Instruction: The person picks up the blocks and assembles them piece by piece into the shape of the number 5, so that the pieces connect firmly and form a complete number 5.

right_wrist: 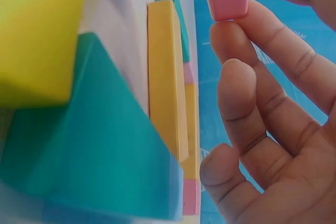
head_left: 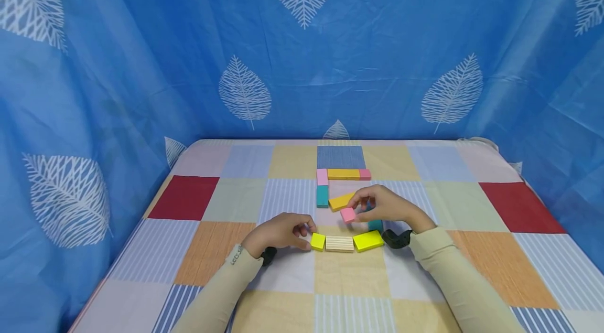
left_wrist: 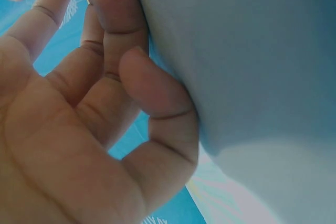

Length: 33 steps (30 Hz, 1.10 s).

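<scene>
My right hand (head_left: 384, 204) pinches a small pink block (head_left: 348, 215) between thumb and fingertips, above the cloth; the right wrist view shows its other fingers loosely curled. Just behind the pink block lies a slanted orange block (head_left: 342, 201). A teal block (head_left: 375, 225) is partly covered by the right hand. My left hand (head_left: 283, 231) rests at the left end of the front row, fingers loosely bent, fingertips right beside a yellow cube (head_left: 318, 241). Right of the cube lie a striped pale block (head_left: 340, 244) and a longer yellow block (head_left: 368, 240).
Farther back, a light pink block (head_left: 322, 176), a teal block (head_left: 322, 196), an orange block (head_left: 343, 174) and a darker pink block (head_left: 365, 174) form a corner. A patchwork cloth (head_left: 189, 196) covers the table; blue leaf-print curtains (head_left: 368, 86) hang around it.
</scene>
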### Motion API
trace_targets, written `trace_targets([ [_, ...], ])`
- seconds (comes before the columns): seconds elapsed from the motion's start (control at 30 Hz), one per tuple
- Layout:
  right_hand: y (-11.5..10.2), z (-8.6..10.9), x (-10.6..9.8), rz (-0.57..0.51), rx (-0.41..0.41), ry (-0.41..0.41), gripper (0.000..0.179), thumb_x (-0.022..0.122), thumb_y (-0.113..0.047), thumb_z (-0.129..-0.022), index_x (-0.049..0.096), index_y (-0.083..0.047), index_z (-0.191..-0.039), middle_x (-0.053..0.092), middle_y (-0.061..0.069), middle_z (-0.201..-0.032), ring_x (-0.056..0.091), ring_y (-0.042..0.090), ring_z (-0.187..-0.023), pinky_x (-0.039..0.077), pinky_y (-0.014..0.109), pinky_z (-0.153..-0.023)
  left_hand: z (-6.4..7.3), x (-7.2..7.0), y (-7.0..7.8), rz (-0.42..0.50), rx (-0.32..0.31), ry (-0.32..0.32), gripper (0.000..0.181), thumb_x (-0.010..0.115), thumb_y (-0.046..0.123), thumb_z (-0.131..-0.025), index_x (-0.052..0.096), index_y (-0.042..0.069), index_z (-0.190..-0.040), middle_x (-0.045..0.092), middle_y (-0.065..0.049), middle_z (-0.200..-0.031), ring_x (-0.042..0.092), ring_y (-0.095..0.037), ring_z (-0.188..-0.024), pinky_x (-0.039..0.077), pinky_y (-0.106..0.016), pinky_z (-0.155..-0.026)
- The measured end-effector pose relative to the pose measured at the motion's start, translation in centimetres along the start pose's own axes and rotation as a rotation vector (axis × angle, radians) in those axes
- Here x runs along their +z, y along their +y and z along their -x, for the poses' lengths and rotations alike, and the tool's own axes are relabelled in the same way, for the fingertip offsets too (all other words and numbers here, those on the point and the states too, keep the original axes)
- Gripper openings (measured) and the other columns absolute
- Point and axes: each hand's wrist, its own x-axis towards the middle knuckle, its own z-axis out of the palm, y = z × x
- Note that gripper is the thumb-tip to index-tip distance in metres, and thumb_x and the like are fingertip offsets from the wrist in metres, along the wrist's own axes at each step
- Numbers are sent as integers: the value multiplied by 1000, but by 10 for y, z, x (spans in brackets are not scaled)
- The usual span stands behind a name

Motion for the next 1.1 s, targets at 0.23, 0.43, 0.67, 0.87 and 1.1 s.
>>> trace_targets([
  [0.23,-5,-9,4,0,-7,-26,22,85,-8,-91,79,-1,-111,75,1,-101,60,13,-82,53,27,-76,2,-1,0,-2,21,0,27,88,3,-90,70,11,-108,58,2,-88,50,-12,-80,43,-25,-71],
  [0.43,-9,-18,8,-1,-3,-60,20,85,-8,-91,80,-2,-110,76,0,-102,62,16,-86,57,28,-82,2,0,-2,-3,17,7,26,88,4,-90,71,11,-109,58,3,-88,51,-12,-81,44,-25,-71],
  [0.67,-11,-29,13,17,-4,-92,19,85,-4,-90,81,-2,-109,75,1,-96,60,14,-83,58,26,-80,2,0,-3,-3,24,12,26,88,3,-89,71,10,-107,59,3,-87,51,-13,-80,44,-25,-71],
  [0.87,-15,-35,19,34,-21,-113,21,86,-1,-88,80,1,-108,71,-3,-89,58,10,-78,55,26,-75,2,-1,-2,-3,36,4,25,88,3,-90,70,10,-107,58,2,-87,51,-12,-80,44,-25,-71],
  [1.1,-25,-45,27,96,11,-134,18,88,-5,-87,81,-1,-103,70,-5,-85,57,8,-76,53,24,-73,1,-1,-2,-14,37,7,26,88,4,-90,70,10,-108,59,1,-88,51,-13,-81,44,-25,-71],
])
